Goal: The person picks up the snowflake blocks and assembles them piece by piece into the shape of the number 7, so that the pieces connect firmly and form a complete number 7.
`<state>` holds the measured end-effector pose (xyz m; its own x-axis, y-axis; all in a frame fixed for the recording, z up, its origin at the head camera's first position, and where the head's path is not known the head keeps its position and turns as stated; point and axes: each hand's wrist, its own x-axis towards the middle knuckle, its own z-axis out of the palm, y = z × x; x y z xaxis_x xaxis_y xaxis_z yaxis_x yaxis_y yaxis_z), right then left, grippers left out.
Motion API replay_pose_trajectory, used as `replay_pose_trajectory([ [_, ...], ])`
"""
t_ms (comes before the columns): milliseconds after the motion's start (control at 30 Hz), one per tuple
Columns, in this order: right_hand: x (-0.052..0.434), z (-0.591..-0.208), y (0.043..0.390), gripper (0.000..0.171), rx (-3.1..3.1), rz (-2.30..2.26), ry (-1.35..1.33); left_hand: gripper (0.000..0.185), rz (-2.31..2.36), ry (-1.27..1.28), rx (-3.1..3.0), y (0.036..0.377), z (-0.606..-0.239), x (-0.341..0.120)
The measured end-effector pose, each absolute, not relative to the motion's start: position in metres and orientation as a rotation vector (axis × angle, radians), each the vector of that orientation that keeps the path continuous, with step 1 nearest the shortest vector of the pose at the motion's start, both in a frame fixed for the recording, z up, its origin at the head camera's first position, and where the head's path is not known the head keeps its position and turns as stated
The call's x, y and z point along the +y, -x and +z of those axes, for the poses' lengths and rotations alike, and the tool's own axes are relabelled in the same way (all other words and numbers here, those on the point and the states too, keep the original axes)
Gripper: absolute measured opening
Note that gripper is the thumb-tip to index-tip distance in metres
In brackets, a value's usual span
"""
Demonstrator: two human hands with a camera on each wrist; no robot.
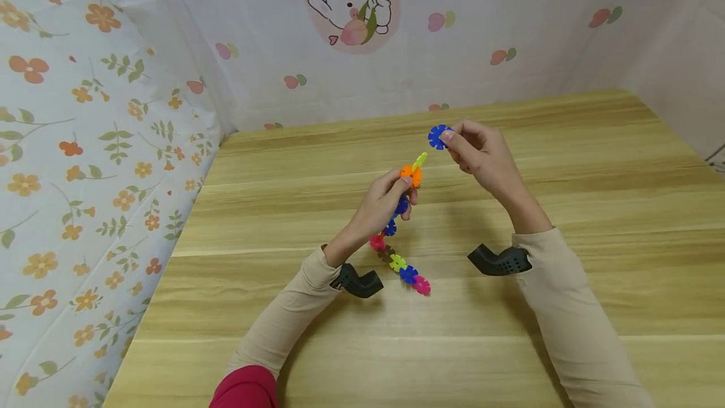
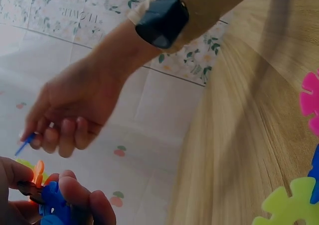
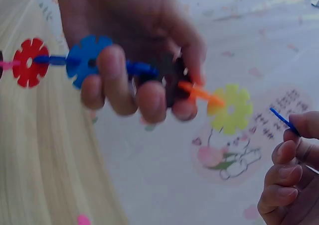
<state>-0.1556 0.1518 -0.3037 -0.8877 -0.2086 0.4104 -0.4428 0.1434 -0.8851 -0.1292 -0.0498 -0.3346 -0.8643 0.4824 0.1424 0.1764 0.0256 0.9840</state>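
My left hand (image 1: 384,200) grips the upper end of a chain of snowflake discs (image 1: 399,241) running diagonally from mid-frame down to the wooden table (image 1: 566,307). My right hand (image 1: 481,153), up-right of its yellow-green tip, pinches a loose blue disc (image 1: 437,136). The right-wrist view shows that disc edge-on.

My arms, sleeved in beige

Both my sleeves (image 1: 572,307) are snug, beige and long, reaching the wrists. A black camera mount (image 1: 501,260) is strapped at each wrist, and a red garment (image 1: 246,389) shows near my left elbow.
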Motion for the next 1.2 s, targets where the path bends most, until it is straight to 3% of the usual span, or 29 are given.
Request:
replay_pose_trajectory([
  [300, 0.131, -0.273, 0.134, 0.020, -2.247, 1.582, -0.739, 0.025, 1.959, -0.708, 2.125, 0.130, -0.337, -0.051],
  [633, 0.127, -0.295, 0.149, 0.022, -2.264, 1.468, -0.633, 0.023, 1.971, -0.742, 2.171, 0.130, -0.337, -0.050],
  [1200, 0.123, -0.298, 0.141, 0.028, -2.339, 1.496, -0.562, 0.023, 1.987, -0.730, 2.171, 0.128, -0.339, -0.046],
])
